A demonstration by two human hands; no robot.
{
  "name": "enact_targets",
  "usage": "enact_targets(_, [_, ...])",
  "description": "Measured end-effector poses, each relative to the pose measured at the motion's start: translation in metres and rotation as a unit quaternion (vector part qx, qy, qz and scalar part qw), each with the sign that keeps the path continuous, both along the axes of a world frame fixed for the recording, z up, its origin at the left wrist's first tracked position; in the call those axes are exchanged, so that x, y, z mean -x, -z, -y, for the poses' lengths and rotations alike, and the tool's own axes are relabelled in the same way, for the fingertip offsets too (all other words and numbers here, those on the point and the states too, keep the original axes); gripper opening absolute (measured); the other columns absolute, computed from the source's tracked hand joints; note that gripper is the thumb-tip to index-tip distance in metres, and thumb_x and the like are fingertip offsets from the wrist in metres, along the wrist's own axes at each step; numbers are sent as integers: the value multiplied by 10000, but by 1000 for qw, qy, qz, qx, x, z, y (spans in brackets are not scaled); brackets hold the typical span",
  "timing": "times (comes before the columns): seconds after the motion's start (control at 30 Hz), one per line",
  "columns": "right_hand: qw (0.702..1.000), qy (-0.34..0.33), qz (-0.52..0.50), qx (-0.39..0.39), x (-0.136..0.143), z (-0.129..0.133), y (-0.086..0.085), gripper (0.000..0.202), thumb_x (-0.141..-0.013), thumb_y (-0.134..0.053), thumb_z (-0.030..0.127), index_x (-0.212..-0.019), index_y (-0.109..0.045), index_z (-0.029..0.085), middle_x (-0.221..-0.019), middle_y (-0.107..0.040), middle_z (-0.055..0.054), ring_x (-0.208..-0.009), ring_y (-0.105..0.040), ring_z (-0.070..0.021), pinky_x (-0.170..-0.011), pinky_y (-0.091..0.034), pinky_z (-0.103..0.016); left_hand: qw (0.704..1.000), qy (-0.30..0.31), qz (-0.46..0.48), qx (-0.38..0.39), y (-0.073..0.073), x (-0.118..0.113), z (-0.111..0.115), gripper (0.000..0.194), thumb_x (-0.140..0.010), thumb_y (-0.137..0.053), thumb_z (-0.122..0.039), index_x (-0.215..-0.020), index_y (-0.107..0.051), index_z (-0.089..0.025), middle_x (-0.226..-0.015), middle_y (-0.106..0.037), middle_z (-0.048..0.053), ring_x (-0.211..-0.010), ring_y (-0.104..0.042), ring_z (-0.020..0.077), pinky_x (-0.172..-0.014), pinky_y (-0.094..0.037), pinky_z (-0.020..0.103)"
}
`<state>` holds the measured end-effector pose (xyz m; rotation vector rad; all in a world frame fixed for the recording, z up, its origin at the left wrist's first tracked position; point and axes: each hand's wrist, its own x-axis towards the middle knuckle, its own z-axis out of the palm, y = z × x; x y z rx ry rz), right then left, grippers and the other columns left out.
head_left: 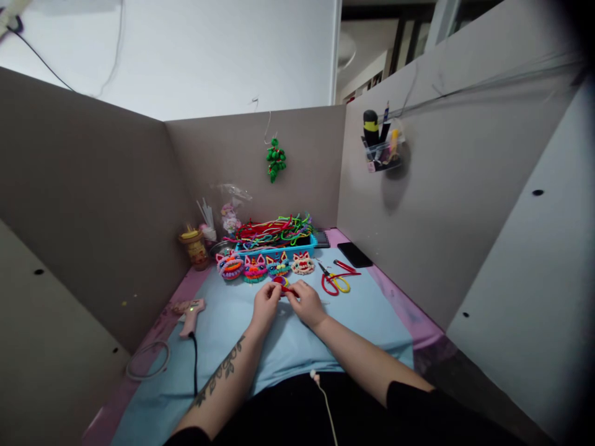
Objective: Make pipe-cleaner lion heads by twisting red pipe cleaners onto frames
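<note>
My left hand (266, 301) and my right hand (304, 303) meet above the light blue cloth (223, 334). Both are closed on a small red piece (284, 288), with purple and yellow parts just behind it. Beyond them stands a row of colourful fuzzy animal faces, among them a purple and orange one (230, 266), a pink one (255, 269) and a cream one (303, 263). Red-and-yellow-handled scissors (335, 283) lie to the right of my right hand. The fingers cover much of the red piece.
A blue tray (279, 250) heaped with fuzzy stems stands at the back. A pink glue gun (190, 317) with a black cord lies left, a phone (354, 254) right. Grey panels (260, 148) enclose the table; a box of tools (382, 155) hangs on the right one.
</note>
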<state>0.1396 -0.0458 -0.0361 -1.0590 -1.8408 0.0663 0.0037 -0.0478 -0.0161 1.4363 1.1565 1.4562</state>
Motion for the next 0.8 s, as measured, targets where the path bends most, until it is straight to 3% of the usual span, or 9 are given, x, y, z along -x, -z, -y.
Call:
enact_targets(0.43, [1000,21,21,-12,2,2,-2,109,-836,-504,217,-770,-588,193,-723,-561,-24,-698,-512,-154,-658,-395,-261,1000,-6,-14,-12,-4,1,2,253,-713,-592,-395,-705,-631,-145,-625,-588,12,-589,-497,130,-586,-394,230])
enact_targets(0.6, [999,29,38,-9,4,2,-1,114,-837,-511,219,-758,-589,194,-753,-574,-37,-729,-522,-166,-682,-394,-274,1000,-10,-5,-26,-1,2,-1,208,-722,-583,-359,-694,-621,-156,-666,-608,14,-655,-539,146,-656,-421,244])
enact_targets(0.8, [997,36,61,-16,5,2,-2,103,-833,-524,218,-753,-586,197,-749,-574,-42,-750,-526,-182,-697,-392,-293,1000,-12,3,-16,3,2,-4,179,-723,-572,-324,-700,-629,-156,-673,-614,11,-643,-534,137,-634,-410,236])
